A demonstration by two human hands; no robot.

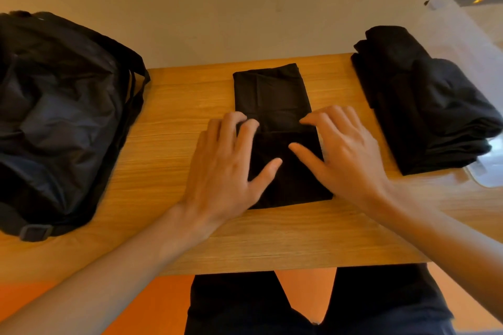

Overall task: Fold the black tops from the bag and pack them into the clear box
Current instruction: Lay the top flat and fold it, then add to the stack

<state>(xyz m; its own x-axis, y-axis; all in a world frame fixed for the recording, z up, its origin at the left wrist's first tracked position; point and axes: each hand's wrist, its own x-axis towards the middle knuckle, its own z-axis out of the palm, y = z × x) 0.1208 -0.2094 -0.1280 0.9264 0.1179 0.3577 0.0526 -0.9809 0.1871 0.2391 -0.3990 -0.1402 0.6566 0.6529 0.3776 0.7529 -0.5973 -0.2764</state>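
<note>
Left hand and right hand lie flat on one black top in the middle of the table.
The top is a narrow matte strip, its near end doubled over. Both hands press it with fingers spread, gripping nothing. The table is wood-grained, with a plain pale wall behind. One dark bag sits at left — one stack of folded tops at right, against one clear box; inside or not, unclear.
</note>
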